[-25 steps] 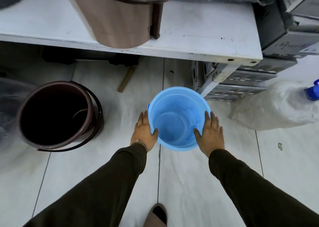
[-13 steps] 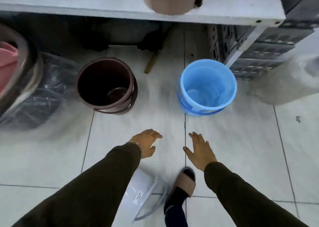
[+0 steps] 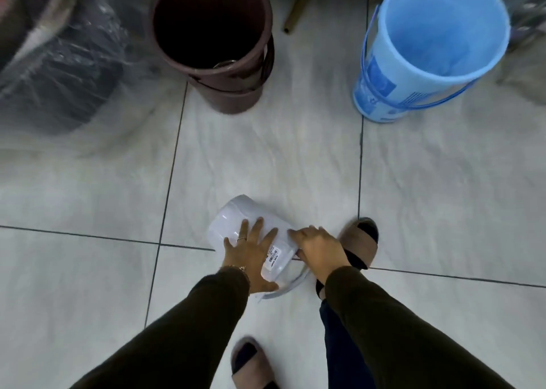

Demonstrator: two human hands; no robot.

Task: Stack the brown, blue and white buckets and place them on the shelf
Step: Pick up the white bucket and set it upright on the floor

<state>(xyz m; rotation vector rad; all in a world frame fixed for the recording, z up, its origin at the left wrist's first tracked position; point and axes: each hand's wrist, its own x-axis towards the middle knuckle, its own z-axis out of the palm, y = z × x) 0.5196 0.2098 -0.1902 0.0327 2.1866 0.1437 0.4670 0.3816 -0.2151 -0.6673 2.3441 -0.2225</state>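
Note:
A white bucket (image 3: 233, 220) lies on its side on the tiled floor just in front of my feet, its base pointing away from me. My left hand (image 3: 251, 248) lies spread across its side, thumb near the rim. My right hand (image 3: 317, 248) grips it at the rim on the right, by the handle. The brown bucket (image 3: 218, 43) stands upright at the upper left. The blue bucket (image 3: 425, 49) stands upright at the upper right, its handle hanging down. The shelf is out of view.
A dark bundle wrapped in clear plastic (image 3: 59, 72) fills the upper left corner. A wooden stick (image 3: 298, 7) lies between the two upright buckets. My sandalled feet (image 3: 357, 244) stand next to the white bucket.
My hands left the blue bucket, drew back and came down onto the white bucket. The view tipped down, so the shelf dropped out of sight.

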